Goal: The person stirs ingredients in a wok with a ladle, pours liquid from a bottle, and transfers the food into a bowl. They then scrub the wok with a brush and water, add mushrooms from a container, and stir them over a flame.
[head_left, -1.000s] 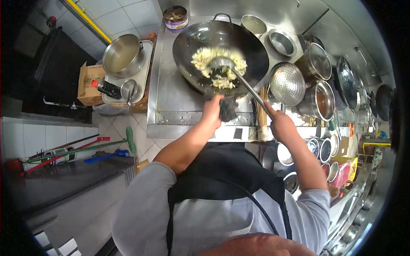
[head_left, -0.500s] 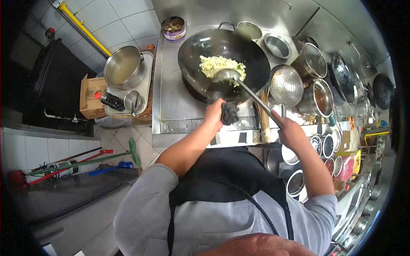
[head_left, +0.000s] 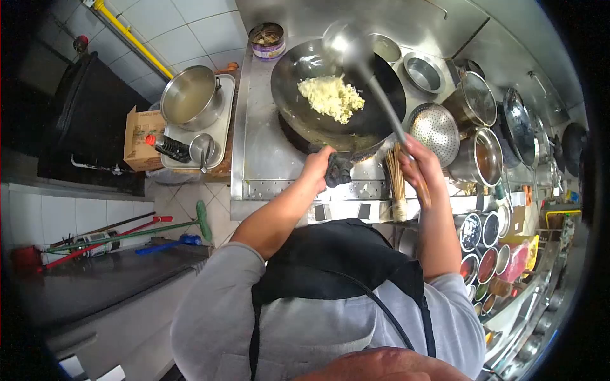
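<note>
My left hand (head_left: 318, 169) is closed on the near edge of a black wok (head_left: 293, 117), with a dark cloth (head_left: 339, 171) bunched between hand and metal. A pale yellow, crumbly food with green bits (head_left: 332, 99) lies heaped in the middle of the wok. In my right hand (head_left: 422, 166) is the long handle of a metal ladle (head_left: 385, 105), fingers wrapped round it. The ladle's bowl, blurred by motion, is raised over the wok's far rim, off the food. A bamboo brush (head_left: 396, 184) stands just left of my right hand.
Right of the wok are a perforated strainer (head_left: 433, 133), a metal bowl (head_left: 424, 73) and a pot of brown liquid (head_left: 488, 157). An opened can (head_left: 267, 41) stands at the back left. On the left, a large pot (head_left: 190, 98) and a red-capped bottle (head_left: 171, 149) share a tray.
The ladle has lifted out of the food toward the wok's far side, and my right hand has moved slightly up. The food has shifted and bunched together; my left hand keeps its hold.
</note>
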Available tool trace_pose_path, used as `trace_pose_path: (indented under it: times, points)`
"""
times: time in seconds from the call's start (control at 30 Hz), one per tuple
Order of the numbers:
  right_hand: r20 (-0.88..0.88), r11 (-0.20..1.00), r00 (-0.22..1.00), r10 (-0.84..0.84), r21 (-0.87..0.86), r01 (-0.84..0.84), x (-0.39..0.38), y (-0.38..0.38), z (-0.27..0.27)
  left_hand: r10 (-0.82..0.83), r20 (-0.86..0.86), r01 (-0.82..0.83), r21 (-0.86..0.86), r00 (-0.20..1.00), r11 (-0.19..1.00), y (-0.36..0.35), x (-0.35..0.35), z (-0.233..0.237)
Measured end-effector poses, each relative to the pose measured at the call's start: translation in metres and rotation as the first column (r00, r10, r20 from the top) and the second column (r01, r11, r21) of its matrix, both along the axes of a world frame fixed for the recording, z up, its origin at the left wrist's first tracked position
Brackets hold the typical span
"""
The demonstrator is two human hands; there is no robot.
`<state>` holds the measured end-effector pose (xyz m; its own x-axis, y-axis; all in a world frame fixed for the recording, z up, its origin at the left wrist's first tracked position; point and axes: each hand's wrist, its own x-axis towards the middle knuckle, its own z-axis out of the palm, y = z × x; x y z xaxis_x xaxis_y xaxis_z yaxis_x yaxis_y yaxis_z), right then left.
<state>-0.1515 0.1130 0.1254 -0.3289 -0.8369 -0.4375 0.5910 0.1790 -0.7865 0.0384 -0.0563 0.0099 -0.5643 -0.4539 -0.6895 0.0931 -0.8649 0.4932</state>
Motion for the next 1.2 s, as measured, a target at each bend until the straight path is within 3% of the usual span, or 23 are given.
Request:
trace_pose_path:
  times: [0.07, 0.13, 0.3, 0.37, 0.5, 0.53, 0.57, 0.6, 0.67, 0.7, 0.73, 0.87, 0.93, 0.97, 1.03, 1.07, 1.17, 1.2]
  points:
    - [0.028, 0.996, 0.999, 0.043, 0.083, -0.045, -0.016, -0.026, -0.012, 0.003, 0.045, -0.002, -0.012, 0.999, 1.000, -0.001, -0.005, 0.001]
    - [-0.320, 0.914, 0.901, 0.294, 0.369, -0.167, -0.012, -0.050, -0.017, -0.006, -0.018, 0.008, 0.088, 1.000, 0.996, -0.002, -0.007, -0.011]
    - [-0.182, 0.958, 0.959, 0.217, 0.231, -0.173, -0.015, -0.027, -0.004, 0.019, -0.048, -0.015, 0.090, 0.999, 0.996, -0.002, -0.009, -0.014]
    - [-0.454, 0.854, 0.772, 0.446, 0.473, -0.216, -0.010, -0.028, -0.007, 0.006, -0.082, 0.003, 0.112, 0.997, 0.994, 0.003, -0.005, -0.020]
    - [-0.277, 0.901, 0.892, 0.358, 0.353, -0.253, -0.029, -0.004, -0.002, 0.006, -0.102, 0.005, 0.112, 0.995, 0.994, -0.001, -0.006, -0.024]
    - [-0.344, 0.866, 0.850, 0.400, 0.445, -0.227, -0.024, 0.001, -0.002, 0.014, -0.118, 0.003, 0.140, 0.993, 0.990, -0.001, -0.007, -0.027]
    - [-0.469, 0.797, 0.723, 0.508, 0.574, -0.188, -0.016, -0.003, -0.003, 0.029, -0.130, -0.006, 0.174, 0.991, 0.985, 0.001, -0.006, -0.028]
    - [-0.520, 0.794, 0.689, 0.505, 0.594, -0.134, -0.009, -0.002, 0.000, -0.021, -0.159, 0.052, 0.193, 0.987, 0.980, -0.001, -0.004, -0.031]
    - [-0.592, 0.800, 0.630, 0.503, 0.594, -0.081, -0.015, -0.006, -0.007, 0.027, -0.219, 0.017, 0.197, 0.975, 0.980, 0.002, -0.002, -0.020]
    - [-0.769, 0.833, 0.428, 0.475, 0.550, 0.064, -0.019, 0.002, -0.031, 0.068, -0.268, -0.011, 0.209, 0.961, 0.978, 0.007, 0.003, -0.009]
    - [-0.883, 0.866, 0.182, 0.432, 0.463, 0.191, -0.024, 0.005, -0.044, 0.061, -0.431, 0.055, 0.251, 0.901, 0.966, 0.009, 0.012, 0.003]
    - [-0.769, 0.757, 0.055, 0.637, 0.638, 0.143, -0.024, 0.014, -0.036, 0.113, -0.529, 0.019, 0.238, 0.841, 0.971, 0.020, 0.014, 0.008]
    - [-0.777, 0.775, 0.013, 0.629, 0.629, 0.059, -0.016, 0.027, -0.019, 0.108, -0.321, -0.051, 0.183, 0.941, 0.982, 0.021, 0.002, 0.001]
    - [-0.786, 0.785, -0.026, 0.617, 0.618, -0.036, -0.010, 0.034, -0.010, 0.107, -0.324, -0.048, 0.185, 0.940, 0.982, 0.014, -0.008, -0.021]
    - [-0.764, 0.765, -0.065, 0.642, 0.644, -0.009, 0.002, 0.048, 0.017, -0.009, -0.139, 0.034, 0.176, 0.990, 0.984, 0.002, -0.029, -0.075]
    - [-0.742, 0.747, -0.093, 0.664, 0.665, 0.023, 0.009, 0.058, 0.035, 0.058, -0.047, -0.054, 0.076, 0.997, 0.996, 0.008, -0.032, -0.071]
    - [-0.617, 0.616, -0.087, 0.782, 0.787, -0.037, 0.026, 0.093, 0.119, 0.139, -0.092, -0.123, 0.163, 0.986, 0.979, 0.036, 0.008, -0.003]
    - [-0.628, 0.628, -0.084, 0.774, 0.778, -0.027, 0.031, 0.103, 0.132, 0.109, -0.125, -0.092, 0.139, 0.986, 0.986, 0.047, 0.026, 0.004]
